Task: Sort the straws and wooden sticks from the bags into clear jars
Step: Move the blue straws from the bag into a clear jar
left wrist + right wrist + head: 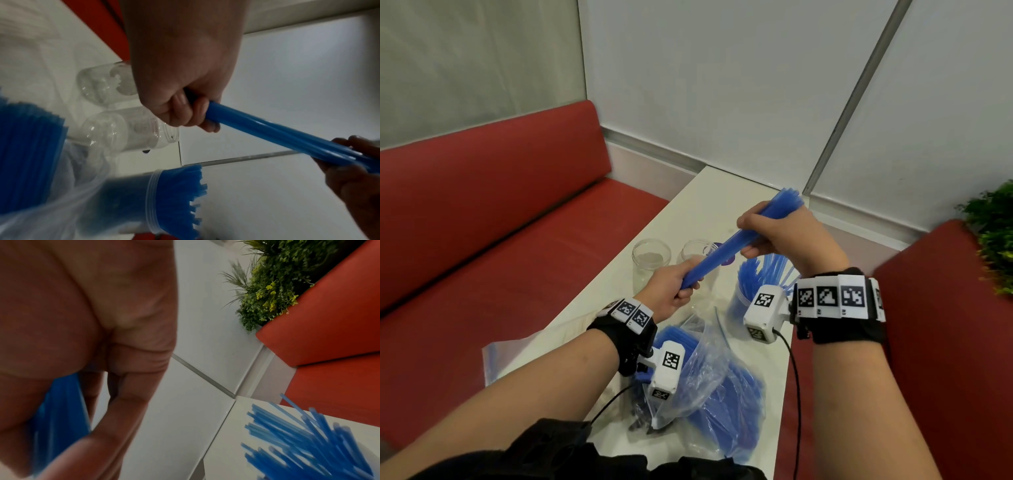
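Evidently both hands are gripping one bundle of blue straws: left hand clamping its lower end, right hand wrapping its upper part, probably squaring it. Below the right wrist, the straw-filled jar is standing ready.

black wristbands | white tag-marked camera boxes | black cables

walls: pale panels | seating: red bench | white table | green plant

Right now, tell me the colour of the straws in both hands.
Blue straws; clearest in the head view.
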`<move>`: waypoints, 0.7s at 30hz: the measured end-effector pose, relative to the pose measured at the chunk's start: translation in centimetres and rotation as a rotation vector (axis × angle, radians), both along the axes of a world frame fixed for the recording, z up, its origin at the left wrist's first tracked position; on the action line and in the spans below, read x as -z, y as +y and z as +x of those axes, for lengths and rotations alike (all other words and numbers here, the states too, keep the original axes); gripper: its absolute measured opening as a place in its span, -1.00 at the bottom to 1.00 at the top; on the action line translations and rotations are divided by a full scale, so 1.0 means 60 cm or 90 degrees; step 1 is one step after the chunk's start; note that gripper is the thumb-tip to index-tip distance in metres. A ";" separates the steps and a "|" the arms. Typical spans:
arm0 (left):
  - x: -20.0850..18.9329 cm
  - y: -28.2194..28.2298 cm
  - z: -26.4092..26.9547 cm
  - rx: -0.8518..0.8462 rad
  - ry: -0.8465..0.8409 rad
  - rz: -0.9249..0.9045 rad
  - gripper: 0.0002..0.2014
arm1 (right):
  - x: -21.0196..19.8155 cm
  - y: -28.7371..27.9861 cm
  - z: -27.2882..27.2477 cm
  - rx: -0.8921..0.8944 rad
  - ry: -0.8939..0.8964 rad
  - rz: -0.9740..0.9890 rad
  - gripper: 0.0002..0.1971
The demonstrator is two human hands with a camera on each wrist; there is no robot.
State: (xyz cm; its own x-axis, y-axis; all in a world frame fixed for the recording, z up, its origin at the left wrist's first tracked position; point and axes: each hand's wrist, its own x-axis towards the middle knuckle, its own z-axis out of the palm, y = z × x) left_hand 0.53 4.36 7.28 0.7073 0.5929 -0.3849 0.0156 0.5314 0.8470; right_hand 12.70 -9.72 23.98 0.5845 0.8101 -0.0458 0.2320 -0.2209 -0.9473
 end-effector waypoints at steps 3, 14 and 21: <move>0.003 0.013 0.007 0.008 0.068 0.083 -0.62 | -0.008 -0.013 0.033 0.127 -0.016 0.105 -0.95; 0.076 -0.016 -0.007 0.529 0.438 0.757 -0.82 | 0.112 -0.018 0.117 0.365 -0.186 -0.045 -0.92; 0.122 -0.048 -0.026 0.727 0.465 0.986 -0.59 | 0.228 0.013 0.106 0.322 -0.134 -0.178 -0.71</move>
